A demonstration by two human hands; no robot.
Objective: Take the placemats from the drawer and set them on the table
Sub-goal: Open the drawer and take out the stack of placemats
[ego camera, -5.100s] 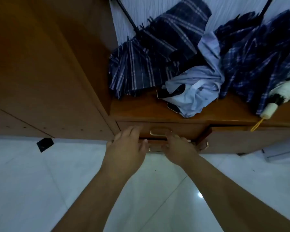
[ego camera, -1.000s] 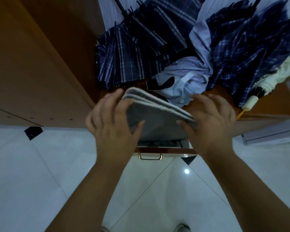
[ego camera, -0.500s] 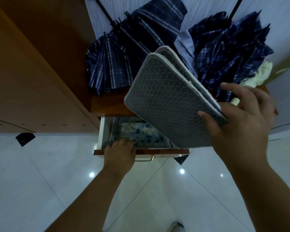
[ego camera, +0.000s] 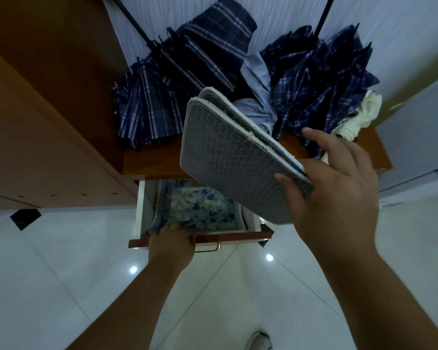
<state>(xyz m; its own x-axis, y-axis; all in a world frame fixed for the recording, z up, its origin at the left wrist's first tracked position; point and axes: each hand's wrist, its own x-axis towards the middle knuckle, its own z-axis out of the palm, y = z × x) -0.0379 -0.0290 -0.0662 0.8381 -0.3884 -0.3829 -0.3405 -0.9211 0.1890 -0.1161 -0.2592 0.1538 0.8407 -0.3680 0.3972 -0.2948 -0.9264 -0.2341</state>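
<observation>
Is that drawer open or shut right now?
Open. The drawer is pulled out from the cabinet, showing floral cloth inside, with the left hand at its front edge.

Low brown wooden cabinet top (ego camera: 162, 162) against a pale wall, heaped with folded dark blue plaid umbrellas (ego camera: 177, 79), a light blue cloth (ego camera: 257, 107) between them, a cream umbrella handle (ego camera: 349, 126) at its right end, glossy white tiled floor (ego camera: 61, 261) below

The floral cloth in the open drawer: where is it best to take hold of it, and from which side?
Probably by its near edge, from above at the drawer front. The floral cloth lies flat and folded, with walls beside it. The left hand is already at that edge; the right hand holds the grey placemats.
</observation>
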